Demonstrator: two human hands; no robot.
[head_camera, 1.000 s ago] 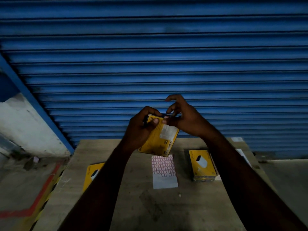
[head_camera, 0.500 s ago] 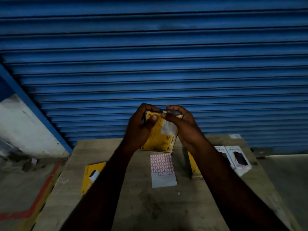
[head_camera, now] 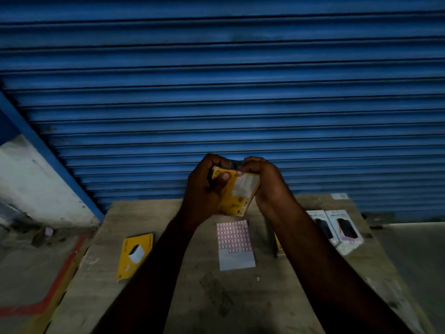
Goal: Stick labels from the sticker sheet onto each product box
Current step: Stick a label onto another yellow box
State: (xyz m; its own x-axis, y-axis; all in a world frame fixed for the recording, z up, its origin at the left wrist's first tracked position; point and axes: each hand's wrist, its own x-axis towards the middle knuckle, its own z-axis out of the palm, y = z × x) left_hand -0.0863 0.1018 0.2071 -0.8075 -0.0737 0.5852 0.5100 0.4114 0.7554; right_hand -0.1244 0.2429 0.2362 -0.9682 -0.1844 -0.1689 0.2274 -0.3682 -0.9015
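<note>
Both hands hold a yellow product box (head_camera: pixel 237 194) upright above the table's far half. My left hand (head_camera: pixel 207 186) grips its left side, thumb on the front face. My right hand (head_camera: pixel 267 182) wraps the right side, fingers curled over the top edge. Under the box, the sticker sheet (head_camera: pixel 234 244) lies flat, rows of pink-edged labels above and a bare strip below. A second yellow box (head_camera: pixel 134 255) lies at the left edge. A third yellow box (head_camera: pixel 278 245) is mostly hidden by my right forearm. Two white boxes (head_camera: pixel 337 229) lie at the right.
The wooden table (head_camera: pixel 216 297) stands against a blue roller shutter (head_camera: pixel 216 92). Its left edge borders a concrete floor with a red painted line (head_camera: pixel 55 290). A small white scrap (head_camera: pixel 339 196) lies at the table's far right corner.
My right hand dropped from pinching at the box's top corner to closing over its top and right side. The view shifted, bringing the two white boxes into sight.
</note>
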